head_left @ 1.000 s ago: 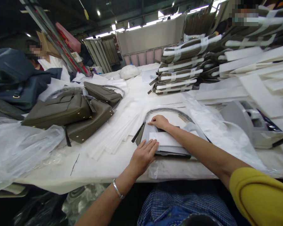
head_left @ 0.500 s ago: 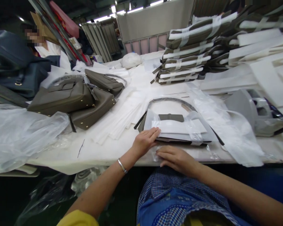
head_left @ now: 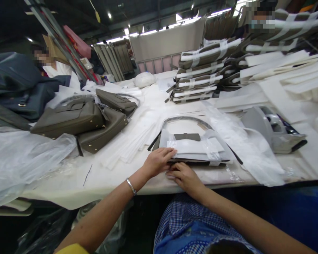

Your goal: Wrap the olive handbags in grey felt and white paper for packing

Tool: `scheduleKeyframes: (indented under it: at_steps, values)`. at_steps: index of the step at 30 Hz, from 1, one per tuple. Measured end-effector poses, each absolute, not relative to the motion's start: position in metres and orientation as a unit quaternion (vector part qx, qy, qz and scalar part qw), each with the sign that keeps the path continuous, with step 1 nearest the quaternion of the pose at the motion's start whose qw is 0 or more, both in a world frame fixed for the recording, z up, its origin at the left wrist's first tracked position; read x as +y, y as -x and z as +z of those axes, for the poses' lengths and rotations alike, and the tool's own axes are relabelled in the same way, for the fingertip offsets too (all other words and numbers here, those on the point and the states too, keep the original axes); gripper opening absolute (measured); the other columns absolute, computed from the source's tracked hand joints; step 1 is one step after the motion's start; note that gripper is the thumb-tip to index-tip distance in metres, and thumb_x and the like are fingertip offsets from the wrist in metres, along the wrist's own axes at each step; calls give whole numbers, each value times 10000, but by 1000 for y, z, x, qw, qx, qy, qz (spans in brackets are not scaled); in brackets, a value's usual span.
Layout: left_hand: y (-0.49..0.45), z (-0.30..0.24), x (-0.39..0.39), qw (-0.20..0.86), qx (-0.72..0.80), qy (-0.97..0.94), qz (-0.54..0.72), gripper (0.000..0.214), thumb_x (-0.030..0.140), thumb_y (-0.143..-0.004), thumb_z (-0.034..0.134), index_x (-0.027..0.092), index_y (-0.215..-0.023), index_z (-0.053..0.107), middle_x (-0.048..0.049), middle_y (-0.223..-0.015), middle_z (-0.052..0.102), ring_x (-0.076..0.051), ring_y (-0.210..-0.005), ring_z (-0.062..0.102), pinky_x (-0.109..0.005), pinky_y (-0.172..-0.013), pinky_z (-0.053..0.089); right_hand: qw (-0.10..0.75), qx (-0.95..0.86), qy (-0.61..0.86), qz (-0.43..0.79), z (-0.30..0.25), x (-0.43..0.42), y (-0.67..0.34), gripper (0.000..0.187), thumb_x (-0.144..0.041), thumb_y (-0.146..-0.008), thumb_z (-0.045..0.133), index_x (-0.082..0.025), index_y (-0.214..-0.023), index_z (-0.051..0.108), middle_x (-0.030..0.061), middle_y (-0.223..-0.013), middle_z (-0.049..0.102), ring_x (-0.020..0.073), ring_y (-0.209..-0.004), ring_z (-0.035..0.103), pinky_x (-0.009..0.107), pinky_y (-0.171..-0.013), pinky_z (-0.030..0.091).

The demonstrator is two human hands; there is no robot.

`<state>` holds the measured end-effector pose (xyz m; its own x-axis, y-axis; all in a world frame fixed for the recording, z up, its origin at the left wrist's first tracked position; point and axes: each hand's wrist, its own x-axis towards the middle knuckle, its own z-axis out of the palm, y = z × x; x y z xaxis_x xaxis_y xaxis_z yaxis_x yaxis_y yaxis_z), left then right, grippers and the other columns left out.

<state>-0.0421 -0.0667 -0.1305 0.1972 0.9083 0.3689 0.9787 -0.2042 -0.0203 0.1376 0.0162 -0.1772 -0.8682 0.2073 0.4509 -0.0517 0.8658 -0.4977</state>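
Note:
A dark olive handbag (head_left: 155, 144) lies in front of me, its front covered by white sheets (head_left: 188, 148) and strips of clear tape (head_left: 213, 153). Its wrapped handle (head_left: 185, 119) arches away on the far side. My left hand (head_left: 159, 161) rests on the bag's near left corner, fingers stretched flat over the white sheet; its thumb is hidden. Just below, my right hand (head_left: 186, 179) is closed in a pinch at the bag's near bottom edge. What its fingertips hold, if anything, is too small to tell.
A grey tape dispenser (head_left: 270, 130) stands at right beside crumpled white wrapping (head_left: 251, 151). Olive bags (head_left: 69, 114) lie at left behind clear plastic (head_left: 29, 155). Wrapped bags are stacked (head_left: 196, 76) at the back right. Thin white strips (head_left: 132, 137) lie left of the handbag.
My right hand has moved up against the bag's near edge, and its fingers have drawn into a pinch. My left hand stays on the corner. The camera view has tilted slightly.

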Motion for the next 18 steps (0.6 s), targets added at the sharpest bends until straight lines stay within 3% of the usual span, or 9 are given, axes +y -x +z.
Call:
scheduleKeyframes:
  at_steps: [7,13,18]
  values:
    - [4,-138,-78,136,-666,718,-150,541,233,-883,622,148,-1391,454,-114,-1327,604,-236,-1174,587,-346,-983,525,352,-906,-64,226,-177,15,-172,311,-51,-928,433,-173,-1039,697,59,-1035,747,184,-977,690,391,-963,537]
    - [-7,-146,-81,180,-668,705,-156,502,183,-926,553,128,-1413,446,-114,-1428,547,-224,-1324,506,-355,-1082,469,343,-901,-54,259,-173,6,-211,354,-22,-911,422,-190,-1094,675,38,-1050,759,151,-1016,708,306,-981,552]
    - [-12,-154,-83,205,-681,684,-160,471,190,-956,520,150,-1421,455,-105,-1438,538,-215,-1344,494,-374,-1041,508,340,-898,-66,273,-171,11,-217,367,-39,-921,409,-195,-1126,671,46,-1063,757,152,-1024,707,302,-978,554]
